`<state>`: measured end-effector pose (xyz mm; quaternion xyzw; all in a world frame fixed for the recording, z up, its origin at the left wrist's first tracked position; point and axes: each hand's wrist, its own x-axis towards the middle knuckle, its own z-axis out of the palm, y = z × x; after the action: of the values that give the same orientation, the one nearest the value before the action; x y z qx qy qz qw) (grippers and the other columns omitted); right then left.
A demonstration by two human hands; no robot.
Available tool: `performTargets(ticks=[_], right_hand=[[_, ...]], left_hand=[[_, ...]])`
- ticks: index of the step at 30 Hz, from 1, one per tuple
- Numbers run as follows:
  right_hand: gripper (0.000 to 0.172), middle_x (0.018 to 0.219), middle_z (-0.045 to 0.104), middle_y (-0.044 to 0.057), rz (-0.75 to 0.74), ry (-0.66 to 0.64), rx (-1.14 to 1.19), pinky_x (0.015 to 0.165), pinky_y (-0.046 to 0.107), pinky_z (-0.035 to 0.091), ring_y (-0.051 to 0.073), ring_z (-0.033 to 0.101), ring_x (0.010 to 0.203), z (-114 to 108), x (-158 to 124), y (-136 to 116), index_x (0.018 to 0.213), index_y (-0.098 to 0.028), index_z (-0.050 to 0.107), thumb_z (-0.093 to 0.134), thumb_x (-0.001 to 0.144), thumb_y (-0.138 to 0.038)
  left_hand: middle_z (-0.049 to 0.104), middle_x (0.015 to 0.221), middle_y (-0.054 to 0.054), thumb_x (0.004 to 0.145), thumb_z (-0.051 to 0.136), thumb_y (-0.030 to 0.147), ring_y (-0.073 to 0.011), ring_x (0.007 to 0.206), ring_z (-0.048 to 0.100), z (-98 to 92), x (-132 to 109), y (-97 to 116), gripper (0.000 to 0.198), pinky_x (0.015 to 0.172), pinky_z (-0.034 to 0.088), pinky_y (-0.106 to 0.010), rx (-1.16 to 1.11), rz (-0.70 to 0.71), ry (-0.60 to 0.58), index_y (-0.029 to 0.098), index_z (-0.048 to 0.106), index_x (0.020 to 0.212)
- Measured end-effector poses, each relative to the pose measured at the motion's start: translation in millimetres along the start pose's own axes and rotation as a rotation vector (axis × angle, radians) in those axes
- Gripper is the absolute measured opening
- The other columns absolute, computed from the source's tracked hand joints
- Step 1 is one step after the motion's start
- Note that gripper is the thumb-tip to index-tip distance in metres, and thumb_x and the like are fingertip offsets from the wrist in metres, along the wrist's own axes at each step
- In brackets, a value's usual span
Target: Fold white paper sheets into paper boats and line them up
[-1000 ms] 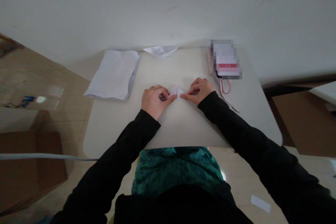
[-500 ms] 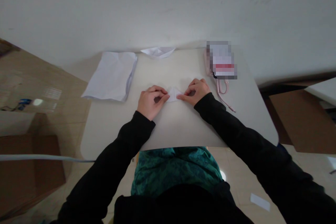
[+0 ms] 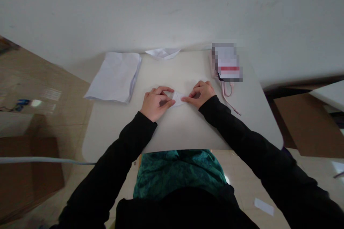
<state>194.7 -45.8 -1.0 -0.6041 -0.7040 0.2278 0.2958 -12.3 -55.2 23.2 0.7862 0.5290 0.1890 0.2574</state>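
A small folded piece of white paper [image 3: 177,98] lies at the middle of the white table [image 3: 182,130], pressed flat into a pointed shape. My left hand [image 3: 156,103] grips its left side between fingers and thumb. My right hand [image 3: 199,94] holds its right end with the fingertips. Part of the paper is hidden by my fingers. To the left of my hands lies a loose stack of white paper sheets [image 3: 114,77]. A folded white paper boat [image 3: 163,53] sits at the far edge of the table.
A blurred pink-and-white item [image 3: 227,62] with a pink cable [image 3: 227,93] lies at the far right of the table. A white wall [image 3: 172,7] rises behind it. Cardboard boxes [image 3: 27,171] [image 3: 306,125] stand on the floor on both sides, and a grey cable [image 3: 45,160] crosses at the left.
The folded paper sits flatter on the table than before, its raised peak pressed down. My hands have shifted slightly, and the whole view has drifted a little.
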Motion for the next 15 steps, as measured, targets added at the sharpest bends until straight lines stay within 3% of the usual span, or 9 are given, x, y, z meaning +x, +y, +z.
performTargets(ticks=[4, 7, 12, 15], right_hand=[[0.032, 0.077, 0.06, 0.008, -0.004, 0.001, -0.004, 0.081, 0.041, 0.043, 0.024, 0.048, 0.085, 0.4, 0.1, 1.1, 0.056, -0.021, 0.067, 0.076, 0.064, -0.051], [0.031, 0.076, 0.059, 0.008, 0.002, 0.011, 0.005, 0.08, 0.041, 0.043, 0.025, 0.048, 0.085, 1.0, 0.3, 1.3, 0.056, -0.021, 0.067, 0.077, 0.063, -0.049], [0.029, 0.072, 0.058, 0.006, 0.029, 0.031, -0.013, 0.079, 0.04, 0.042, 0.024, 0.048, 0.083, 5.7, 2.3, 3.2, 0.052, -0.022, 0.065, 0.082, 0.057, -0.045], [0.03, 0.073, 0.058, 0.006, 0.005, 0.051, -0.022, 0.078, 0.04, 0.042, 0.023, 0.047, 0.083, 9.7, 2.7, 5.4, 0.053, -0.022, 0.065, 0.082, 0.058, -0.046]], left_hand=[[0.057, 0.132, 0.001, 0.07, 0.075, 0.033, -0.0242, 0.104, 0.052, -4.4, -0.7, -3.1, 0.01, 0.095, 0.034, -0.048, 0.009, 0.028, -0.097, 0.023, 0.07, 0.07], [0.054, 0.135, 0.0, 0.061, 0.082, 0.034, -0.0253, 0.106, 0.052, -5.9, -1.0, -4.7, 0.02, 0.096, 0.034, -0.049, 0.015, 0.034, -0.105, 0.024, 0.07, 0.073], [0.055, 0.135, -0.001, 0.066, 0.077, 0.03, -0.025, 0.106, 0.053, -7.1, 0.1, -4.9, 0.013, 0.097, 0.036, -0.05, -0.007, 0.044, -0.11, 0.023, 0.069, 0.074], [0.051, 0.139, -0.001, 0.066, 0.077, 0.027, -0.0266, 0.109, 0.053, -7.0, 1.2, -5.0, 0.02, 0.098, 0.036, -0.053, 0.004, 0.026, -0.109, 0.025, 0.07, 0.085]])
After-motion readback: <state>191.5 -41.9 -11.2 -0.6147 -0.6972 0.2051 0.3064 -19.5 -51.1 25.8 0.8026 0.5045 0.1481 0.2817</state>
